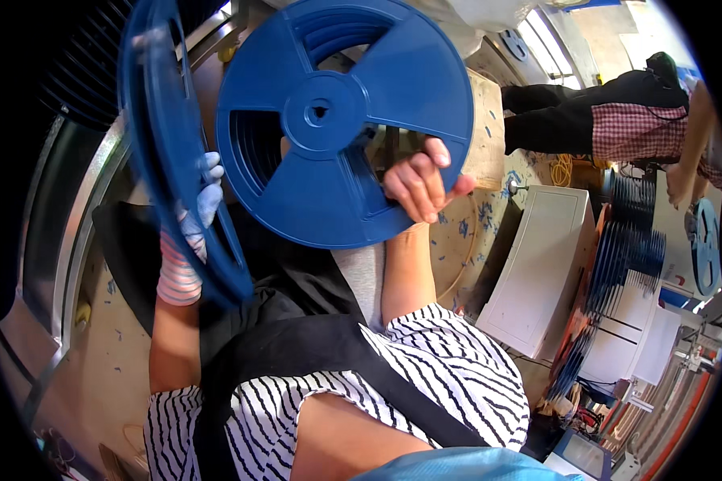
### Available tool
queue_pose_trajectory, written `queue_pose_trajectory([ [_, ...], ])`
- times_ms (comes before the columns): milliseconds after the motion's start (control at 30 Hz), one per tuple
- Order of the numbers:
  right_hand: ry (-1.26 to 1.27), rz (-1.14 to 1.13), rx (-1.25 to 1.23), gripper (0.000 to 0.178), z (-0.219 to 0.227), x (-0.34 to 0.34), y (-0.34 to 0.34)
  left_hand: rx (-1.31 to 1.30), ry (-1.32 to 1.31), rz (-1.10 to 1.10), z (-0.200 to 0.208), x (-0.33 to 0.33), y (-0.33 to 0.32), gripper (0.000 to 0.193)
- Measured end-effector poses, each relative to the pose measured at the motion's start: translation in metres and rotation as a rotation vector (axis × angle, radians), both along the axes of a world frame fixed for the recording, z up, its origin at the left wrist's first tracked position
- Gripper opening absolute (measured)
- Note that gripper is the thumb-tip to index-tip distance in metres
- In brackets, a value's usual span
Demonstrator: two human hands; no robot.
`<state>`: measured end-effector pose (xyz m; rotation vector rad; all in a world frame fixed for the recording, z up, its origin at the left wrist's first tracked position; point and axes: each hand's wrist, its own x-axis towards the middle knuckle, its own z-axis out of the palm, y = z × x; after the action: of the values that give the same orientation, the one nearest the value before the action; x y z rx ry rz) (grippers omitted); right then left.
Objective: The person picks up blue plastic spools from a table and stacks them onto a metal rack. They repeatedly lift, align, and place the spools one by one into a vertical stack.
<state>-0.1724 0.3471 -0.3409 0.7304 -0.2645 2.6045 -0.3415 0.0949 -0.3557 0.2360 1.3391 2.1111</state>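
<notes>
My right hand (421,184) is bare and closed over the lower right rim of a large blue plastic reel (409,68), its fingers hooked at a cutout. Through the reel's openings more blue rims show behind it, so it seems to be several reels together. On the left, a second blue reel (156,120) stands nearly edge-on, slightly blurred. My left hand (199,212), in a pale glove with a striped cuff, grips that reel at its cutout; part of the palm is hidden. The two reels are close side by side above my lap.
Dark ribbed reels (88,64) stand at the upper left, by a metal rail (96,188). To the right are a white cabinet (537,268) and a row of blue reels (626,264). A person in a checked garment (630,132) stands beyond. Blue scraps litter the floor.
</notes>
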Motion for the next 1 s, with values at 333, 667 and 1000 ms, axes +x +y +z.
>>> queue_pose_trajectory([
  [333,-0.837,0.043,0.669,0.089,0.069,-0.042,-0.096,0.304,-0.623,-0.405,-0.021,0.004,0.032,0.068],
  [667,-0.791,-0.412,0.387,0.065,0.054,-0.024,-0.047,0.466,-0.436,-0.319,0.048,-0.004,-0.033,0.079],
  [1000,-0.677,-0.424,0.278,0.057,0.037,-0.017,-0.043,0.534,-0.463,-0.077,0.095,0.021,-0.134,0.068],
])
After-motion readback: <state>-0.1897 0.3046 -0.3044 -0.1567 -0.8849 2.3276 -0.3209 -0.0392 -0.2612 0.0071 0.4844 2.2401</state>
